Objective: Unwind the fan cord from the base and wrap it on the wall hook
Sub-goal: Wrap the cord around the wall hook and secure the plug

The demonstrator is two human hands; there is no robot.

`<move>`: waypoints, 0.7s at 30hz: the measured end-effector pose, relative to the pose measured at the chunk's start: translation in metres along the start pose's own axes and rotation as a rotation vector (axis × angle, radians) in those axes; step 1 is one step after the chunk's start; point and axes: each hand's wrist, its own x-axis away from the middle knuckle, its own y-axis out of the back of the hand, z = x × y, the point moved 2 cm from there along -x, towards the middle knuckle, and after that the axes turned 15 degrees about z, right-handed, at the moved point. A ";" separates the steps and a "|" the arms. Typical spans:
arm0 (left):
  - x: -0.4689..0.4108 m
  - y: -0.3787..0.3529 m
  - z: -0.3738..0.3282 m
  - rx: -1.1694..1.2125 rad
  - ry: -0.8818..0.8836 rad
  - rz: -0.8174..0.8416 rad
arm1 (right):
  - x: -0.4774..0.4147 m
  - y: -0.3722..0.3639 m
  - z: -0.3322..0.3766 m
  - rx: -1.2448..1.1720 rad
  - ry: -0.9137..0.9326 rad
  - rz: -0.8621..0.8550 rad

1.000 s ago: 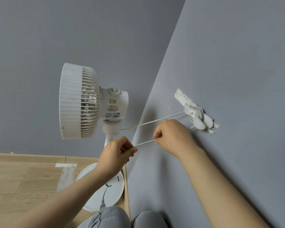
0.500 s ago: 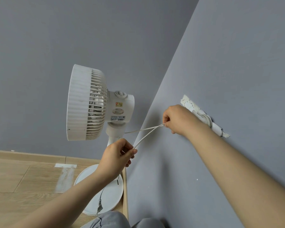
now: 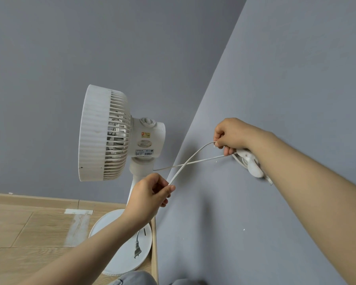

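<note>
The fan cord [image 3: 182,165] is thin and white, and two strands of it cross in the air at 3 o'clock of the fan [image 3: 103,134]. One strand leaves the fan's neck for the wall hook [image 3: 253,165]. The other climbs from the left hand [image 3: 150,192] to the right hand [image 3: 232,133]. The left hand, at 8 o'clock of the hook, pinches the cord between thumb and curled fingers. The right hand, at 10 o'clock of the hook, pinches the cord's bend in curled fingers. Loops of cord sit round the hook. The plug [image 3: 137,251] shows against the round base [image 3: 119,254] at 6 o'clock of the left hand.

The cord looks light, limp and smooth, so slack turns would likely slip off. It seems best pinched close to the hook, with the other hand keeping gentle tension. A hard pull could tip the fan.
</note>
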 end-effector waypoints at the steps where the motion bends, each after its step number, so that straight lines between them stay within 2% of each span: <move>1: 0.000 -0.001 0.000 0.006 -0.003 -0.004 | 0.000 0.002 -0.002 -0.014 -0.008 0.003; 7: 0.001 -0.002 -0.002 0.087 0.006 -0.011 | 0.000 0.013 -0.008 -0.132 -0.079 -0.071; 15: 0.002 -0.005 -0.013 0.180 -0.022 0.042 | 0.015 0.025 -0.007 -0.110 -0.152 -0.234; 21: 0.006 -0.008 -0.025 0.159 -0.069 0.062 | 0.027 0.033 -0.012 -0.085 -0.171 -0.320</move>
